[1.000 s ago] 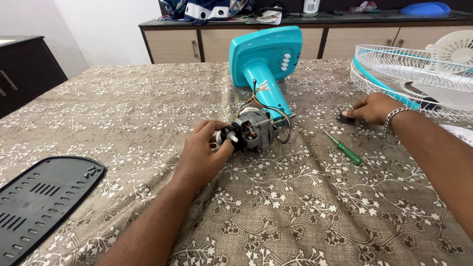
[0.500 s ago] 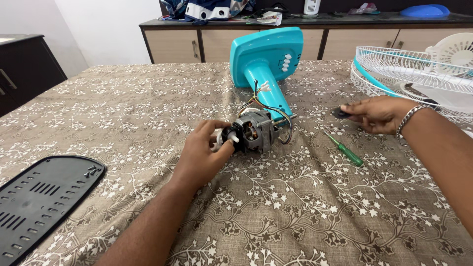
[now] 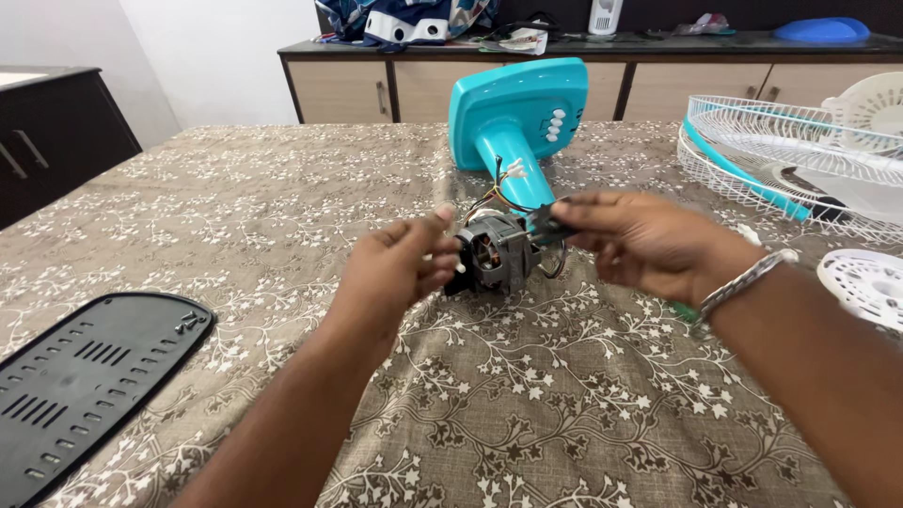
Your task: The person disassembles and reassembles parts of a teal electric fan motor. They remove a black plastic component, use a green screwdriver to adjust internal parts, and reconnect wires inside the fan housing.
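A bare fan motor [image 3: 499, 249] with coloured wires lies on the patterned tablecloth [image 3: 527, 414], joined to a turquoise fan stand [image 3: 515, 118] that lies on its side behind it. My left hand [image 3: 400, 268] pinches the front end of the motor at its shaft. My right hand [image 3: 649, 243] is at the motor's rear, with its fingertips closed on a small dark part [image 3: 546, 221]. A metal bracelet is on my right wrist. A green screwdriver handle [image 3: 685, 312] shows just under my right hand.
A black vented cover [image 3: 80, 376] with a few screws on it lies at the front left. White wire fan grilles [image 3: 800, 160] with a turquoise rim lie at the right, and a white round piece [image 3: 865, 282] sits below them. A sideboard stands behind the table.
My right hand has left the table near the grille and come across to the rear of the motor with a small dark part. My left hand stays at the motor's front.
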